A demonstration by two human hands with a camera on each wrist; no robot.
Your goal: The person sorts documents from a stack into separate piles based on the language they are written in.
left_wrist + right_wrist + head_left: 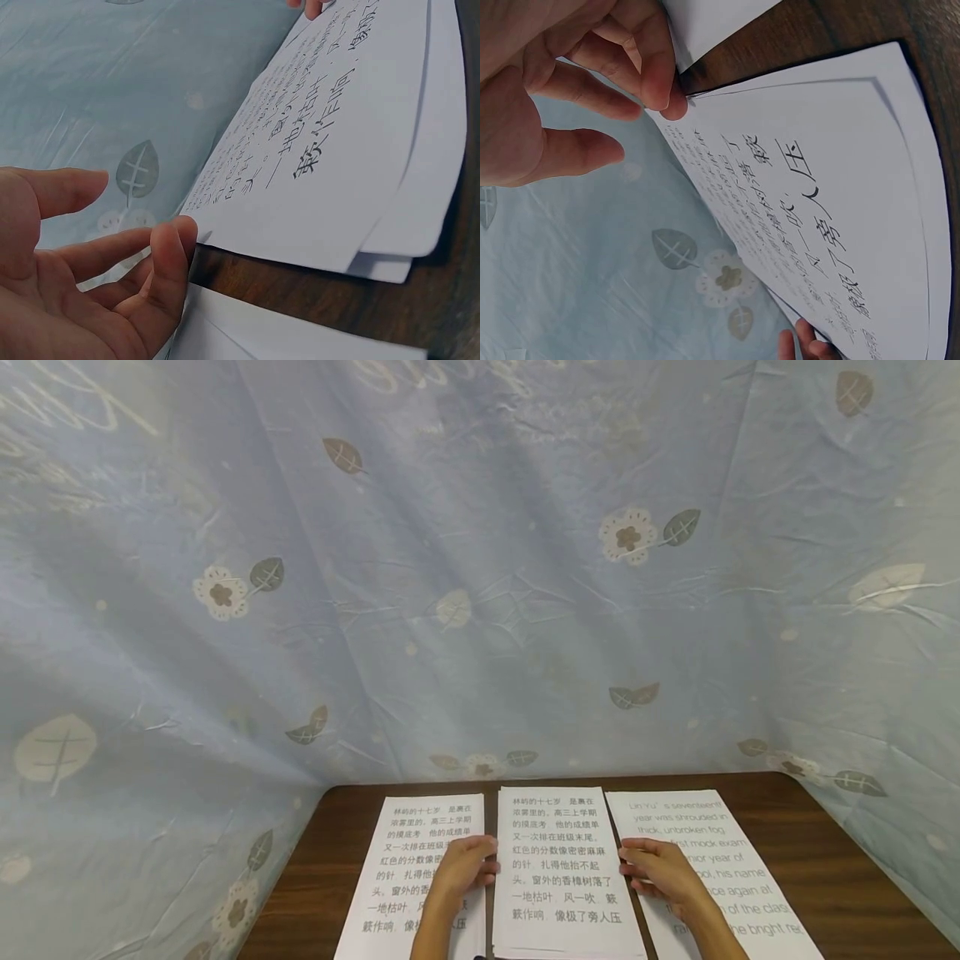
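Observation:
Three piles of printed paper lie side by side. The middle stack of paper point(558, 868) carries large Chinese text and sits between both hands. My left hand point(463, 870) is at its left edge, and its fingertips point(187, 231) are right at the side of the sheets, thumb raised apart. On the opposite side, my right hand point(663, 872) has its fingertips point(676, 105) at the right edge, with its thumb also held away. Neither hand curls round the paper. In both wrist views, the near corners of the middle sheets are slightly uneven, with lower sheets showing past the top one.
Under the left forearm lies a left stack point(367, 902) with Chinese text. A right stack point(750, 893) with English text is partly covered by the right forearm. The dark wooden table point(847, 860) shows around them. A patterned pale blue cloth point(480, 610) hangs behind.

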